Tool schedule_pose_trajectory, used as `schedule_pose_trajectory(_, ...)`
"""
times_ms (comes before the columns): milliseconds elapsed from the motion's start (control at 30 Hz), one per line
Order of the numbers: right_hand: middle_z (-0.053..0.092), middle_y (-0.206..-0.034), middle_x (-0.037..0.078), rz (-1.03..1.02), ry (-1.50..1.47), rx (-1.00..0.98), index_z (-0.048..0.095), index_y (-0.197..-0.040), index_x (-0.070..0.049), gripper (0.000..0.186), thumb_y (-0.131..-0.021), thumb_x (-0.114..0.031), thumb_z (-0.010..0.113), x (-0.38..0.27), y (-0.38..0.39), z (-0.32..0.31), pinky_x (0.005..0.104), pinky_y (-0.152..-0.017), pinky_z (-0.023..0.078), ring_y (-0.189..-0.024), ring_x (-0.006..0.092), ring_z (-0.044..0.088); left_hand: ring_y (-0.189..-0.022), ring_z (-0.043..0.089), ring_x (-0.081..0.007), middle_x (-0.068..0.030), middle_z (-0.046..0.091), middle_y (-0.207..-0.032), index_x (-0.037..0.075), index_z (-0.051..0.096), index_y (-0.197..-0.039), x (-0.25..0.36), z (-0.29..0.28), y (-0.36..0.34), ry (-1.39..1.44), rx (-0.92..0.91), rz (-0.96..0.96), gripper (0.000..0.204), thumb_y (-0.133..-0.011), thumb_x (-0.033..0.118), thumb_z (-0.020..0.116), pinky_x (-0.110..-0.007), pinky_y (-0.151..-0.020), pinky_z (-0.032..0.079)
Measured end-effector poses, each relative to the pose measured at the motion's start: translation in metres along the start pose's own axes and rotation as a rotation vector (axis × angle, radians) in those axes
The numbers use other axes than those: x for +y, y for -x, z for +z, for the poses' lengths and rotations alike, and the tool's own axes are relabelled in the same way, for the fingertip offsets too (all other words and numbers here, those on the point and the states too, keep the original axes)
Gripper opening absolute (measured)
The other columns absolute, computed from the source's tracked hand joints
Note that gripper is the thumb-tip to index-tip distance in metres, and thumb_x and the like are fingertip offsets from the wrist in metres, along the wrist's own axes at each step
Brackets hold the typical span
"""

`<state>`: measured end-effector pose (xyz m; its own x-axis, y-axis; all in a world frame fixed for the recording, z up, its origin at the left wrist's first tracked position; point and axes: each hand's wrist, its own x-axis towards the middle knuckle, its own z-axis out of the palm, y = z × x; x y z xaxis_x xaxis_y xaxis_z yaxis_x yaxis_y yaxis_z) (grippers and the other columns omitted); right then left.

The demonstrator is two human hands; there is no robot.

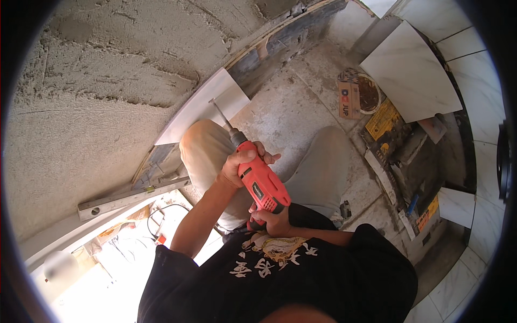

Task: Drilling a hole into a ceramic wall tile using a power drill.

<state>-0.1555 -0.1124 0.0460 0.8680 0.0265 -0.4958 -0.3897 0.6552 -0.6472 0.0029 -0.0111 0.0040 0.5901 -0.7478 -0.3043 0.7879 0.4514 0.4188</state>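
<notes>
A red power drill (264, 180) with a long grey bit (222, 114) slants across my lap, the bit aimed toward the upper left. My left hand (239, 166) wraps around the drill's front body just behind the chuck (237, 137). At the rear, my right hand (273, 219) closes on the handle, which is partly hidden by the fingers. A white tile (207, 107) leans along the foot of the wall beyond the bit's tip. Whether the tip touches this tile I cannot tell.
Rough grey mortar covers the wall (102, 81) at left. A level (132, 198) lies along its base near the bright gap at lower left. On the right are a bucket (369, 96), a cardboard piece (349, 99), a large marbled tile (412, 72) and yellow packaging (383, 119).
</notes>
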Motion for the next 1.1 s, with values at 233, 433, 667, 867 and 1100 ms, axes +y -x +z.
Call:
schedule_pose_trajectory(233, 0.06, -0.071, 0.004, 0.056, -0.067, -0.02, 0.062, -0.086, 0.001, 0.011, -0.076, 0.002, 0.062, -0.0002, -0.0012, -0.0013, 0.0275, -0.057, 0.047, -0.058, 0.0115, 0.055, -0.09, 0.064, -0.0231, -0.0091, 0.066, -0.085, 0.008, 0.061, -0.092, 0.0014, 0.0018, 0.0011, -0.028, 0.046, -0.022, 0.021, -0.08, 0.024, 0.067, -0.052, -0.121, 0.022)
schedule_pose_trajectory(433, 0.06, -0.07, 0.006, 0.052, -0.136, 0.003, 0.062, -0.085, 0.002, 0.01, -0.075, 0.003, 0.061, 0.0004, -0.0043, -0.0032, 0.0285, -0.056, 0.047, -0.056, 0.0126, 0.054, -0.089, 0.067, -0.0253, -0.0137, 0.07, -0.087, 0.004, 0.063, -0.097, 0.0011, -0.0023, -0.0002, 0.018, 0.084, -0.037, 0.019, -0.082, 0.016, 0.068, -0.048, -0.118, 0.031)
schedule_pose_trajectory(667, 0.061, -0.072, 0.005, 0.039, -0.085, -0.012, 0.062, -0.084, 0.001, 0.01, -0.075, 0.003, 0.061, -0.0032, -0.0031, -0.0008, 0.0275, -0.056, 0.047, -0.06, 0.0118, 0.057, -0.089, 0.067, -0.0254, -0.0137, 0.071, -0.088, 0.004, 0.063, -0.095, 0.0023, 0.0033, 0.0005, 0.035, 0.087, -0.041, 0.021, -0.081, 0.018, 0.069, -0.048, -0.12, 0.028)
schedule_pose_trajectory(867, 0.062, -0.074, 0.004, 0.025, -0.032, -0.035, 0.061, -0.086, 0.0, 0.012, -0.074, 0.003, 0.061, -0.0009, -0.0014, -0.0024, 0.0263, -0.057, 0.047, -0.062, 0.0109, 0.058, -0.088, 0.065, -0.0229, -0.0085, 0.066, -0.083, 0.008, 0.062, -0.092, 0.0029, 0.0055, 0.0003, -0.013, 0.036, -0.03, 0.022, -0.078, 0.025, 0.068, -0.053, -0.121, 0.021)
schedule_pose_trajectory(1100, 0.061, -0.073, 0.004, 0.041, -0.055, -0.033, 0.061, -0.085, 0.0, 0.011, -0.074, 0.003, 0.061, 0.0029, -0.0021, -0.0032, 0.026, -0.057, 0.047, -0.062, 0.0106, 0.058, -0.089, 0.065, -0.023, -0.0088, 0.067, -0.084, 0.008, 0.062, -0.091, 0.0016, 0.0021, 0.0012, -0.023, 0.05, -0.026, 0.022, -0.078, 0.025, 0.068, -0.053, -0.121, 0.021)
